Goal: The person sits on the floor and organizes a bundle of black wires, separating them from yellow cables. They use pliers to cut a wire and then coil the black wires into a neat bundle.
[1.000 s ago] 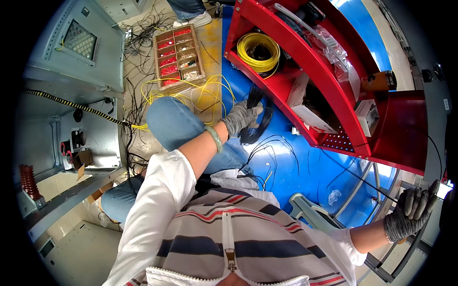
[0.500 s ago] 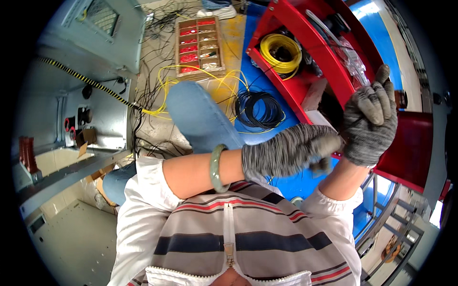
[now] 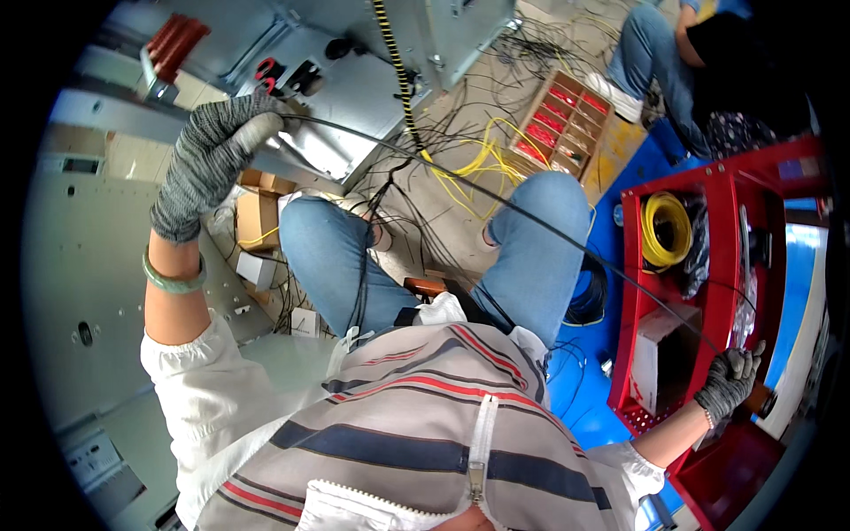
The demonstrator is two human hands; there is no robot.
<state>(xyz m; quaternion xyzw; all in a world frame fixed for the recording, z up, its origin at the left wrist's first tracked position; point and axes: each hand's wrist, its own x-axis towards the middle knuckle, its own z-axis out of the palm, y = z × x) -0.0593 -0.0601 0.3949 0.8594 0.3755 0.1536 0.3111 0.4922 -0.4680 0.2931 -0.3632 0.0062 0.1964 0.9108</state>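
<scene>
A thin black cable (image 3: 385,143) runs taut and slanting across my lap, from the upper left down to the right. My left hand (image 3: 212,164), in a grey knit glove, is closed on its left end, raised in front of the cabinet. Far out to the right, my right hand (image 3: 730,382), gloved too, is closed around the other end beside the red shelf cart. More black wires (image 3: 390,199) lie between my knees and trail over my lap.
On the left stands an open metal cabinet (image 3: 292,133). A compartment box (image 3: 562,124) of red parts lies ahead, near loose yellow wires (image 3: 482,164). The red cart (image 3: 717,257) on the right holds a yellow cable coil (image 3: 666,232). Another person (image 3: 655,62) sits at the far right.
My hands were close together at the right; now they are spread wide with the cable stretched between them. The view has swung left, and another person's legs and arm have come into sight.
</scene>
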